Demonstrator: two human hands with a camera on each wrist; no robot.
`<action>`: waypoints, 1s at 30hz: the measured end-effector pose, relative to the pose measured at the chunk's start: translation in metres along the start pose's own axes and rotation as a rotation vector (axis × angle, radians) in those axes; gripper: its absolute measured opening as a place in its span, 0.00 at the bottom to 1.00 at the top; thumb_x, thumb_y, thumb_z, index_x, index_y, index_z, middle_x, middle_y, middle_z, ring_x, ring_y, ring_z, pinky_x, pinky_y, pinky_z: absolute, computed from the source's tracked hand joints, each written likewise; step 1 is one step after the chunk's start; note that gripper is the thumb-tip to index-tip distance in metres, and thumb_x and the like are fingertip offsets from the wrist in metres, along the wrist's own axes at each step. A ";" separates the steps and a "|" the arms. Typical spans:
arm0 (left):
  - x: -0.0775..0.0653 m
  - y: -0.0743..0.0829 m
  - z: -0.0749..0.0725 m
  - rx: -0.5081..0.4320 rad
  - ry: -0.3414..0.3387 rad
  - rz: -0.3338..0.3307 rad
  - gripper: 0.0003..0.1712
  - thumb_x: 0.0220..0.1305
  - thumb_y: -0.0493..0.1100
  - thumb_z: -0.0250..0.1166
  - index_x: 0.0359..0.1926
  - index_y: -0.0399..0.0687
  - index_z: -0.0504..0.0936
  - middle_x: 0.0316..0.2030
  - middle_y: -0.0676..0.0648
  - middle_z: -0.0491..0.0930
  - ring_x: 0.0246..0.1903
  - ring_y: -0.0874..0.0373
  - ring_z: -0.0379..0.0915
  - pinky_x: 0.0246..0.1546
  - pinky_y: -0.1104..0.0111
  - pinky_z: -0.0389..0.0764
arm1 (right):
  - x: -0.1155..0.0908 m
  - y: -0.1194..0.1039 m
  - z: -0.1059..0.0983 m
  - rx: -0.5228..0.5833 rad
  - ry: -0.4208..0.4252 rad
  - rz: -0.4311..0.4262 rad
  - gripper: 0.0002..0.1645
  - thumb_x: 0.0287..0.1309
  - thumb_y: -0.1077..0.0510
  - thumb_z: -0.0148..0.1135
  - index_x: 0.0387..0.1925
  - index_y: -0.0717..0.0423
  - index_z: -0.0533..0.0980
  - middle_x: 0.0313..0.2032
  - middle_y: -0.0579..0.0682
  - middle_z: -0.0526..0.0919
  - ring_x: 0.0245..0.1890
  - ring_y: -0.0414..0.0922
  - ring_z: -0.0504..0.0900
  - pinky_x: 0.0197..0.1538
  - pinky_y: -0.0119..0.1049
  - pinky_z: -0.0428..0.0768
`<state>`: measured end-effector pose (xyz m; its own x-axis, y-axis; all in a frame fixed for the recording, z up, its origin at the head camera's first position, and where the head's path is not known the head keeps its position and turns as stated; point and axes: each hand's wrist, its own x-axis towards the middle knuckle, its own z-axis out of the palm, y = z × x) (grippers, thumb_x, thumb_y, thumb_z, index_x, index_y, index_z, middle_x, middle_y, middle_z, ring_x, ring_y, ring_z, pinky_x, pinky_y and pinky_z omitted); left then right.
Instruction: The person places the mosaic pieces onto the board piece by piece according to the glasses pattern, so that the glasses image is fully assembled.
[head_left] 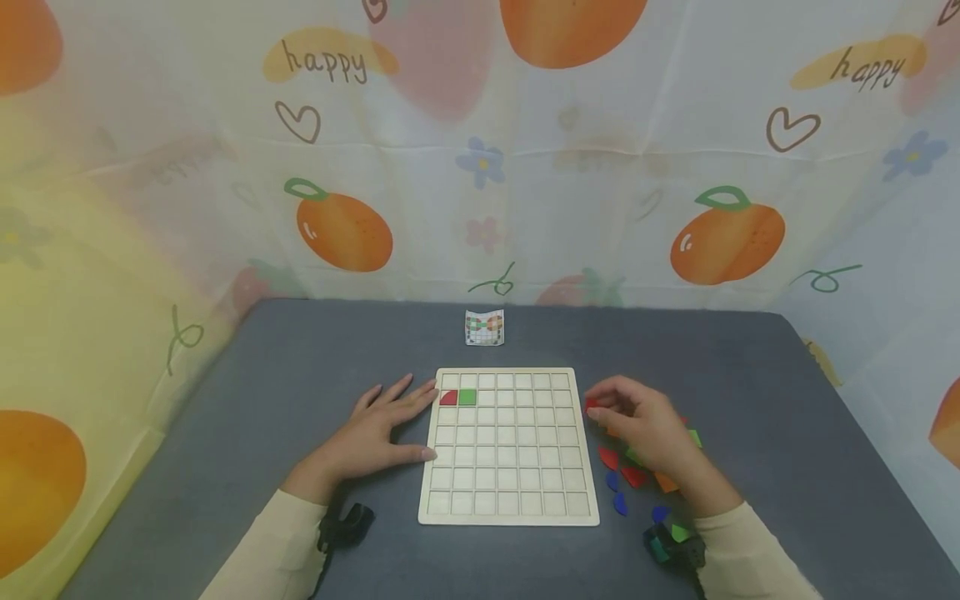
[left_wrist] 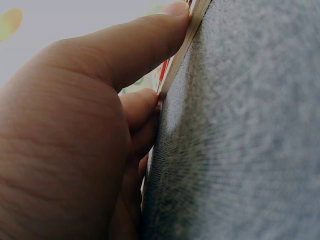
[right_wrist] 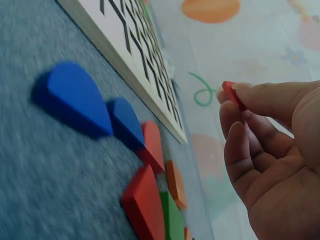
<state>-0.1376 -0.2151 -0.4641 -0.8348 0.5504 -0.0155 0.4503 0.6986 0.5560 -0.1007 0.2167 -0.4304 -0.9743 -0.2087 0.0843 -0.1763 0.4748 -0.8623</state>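
A pale wooden grid board (head_left: pixel 517 454) lies on the grey table. In its second row sit a red quarter-round tile (head_left: pixel 449 398) and, just right of it, a green square tile (head_left: pixel 467 397). My left hand (head_left: pixel 378 437) is spread with fingertips and thumb touching the board's left edge. Past the right edge, my right hand (head_left: pixel 645 421) pinches a red tile (right_wrist: pixel 234 95) between thumb and fingers, raised off the table in the right wrist view. Beneath that hand lie loose tiles, among them a blue one (right_wrist: pixel 75 100) and a red one (right_wrist: pixel 145 205), partly hidden by the hand.
A small patterned card (head_left: pixel 484 328) stands behind the board. More blue tiles (head_left: pixel 620 504) and a green tile (head_left: pixel 680 532) lie near the right wrist's camera (head_left: pixel 675 547). A printed cloth (head_left: pixel 525 225) hangs along the table's far edge.
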 end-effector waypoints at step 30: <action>0.001 -0.001 0.001 0.003 0.003 -0.002 0.59 0.63 0.75 0.73 0.87 0.58 0.61 0.84 0.56 0.57 0.85 0.43 0.39 0.76 0.34 0.32 | 0.047 -0.027 0.062 -0.004 -0.185 -0.078 0.05 0.73 0.60 0.72 0.47 0.54 0.88 0.40 0.41 0.88 0.40 0.44 0.85 0.49 0.48 0.82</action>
<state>-0.1383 -0.2147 -0.4656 -0.8367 0.5475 -0.0137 0.4496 0.7010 0.5537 -0.1332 0.1411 -0.4336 -0.9154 -0.3983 0.0577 -0.2514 0.4540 -0.8548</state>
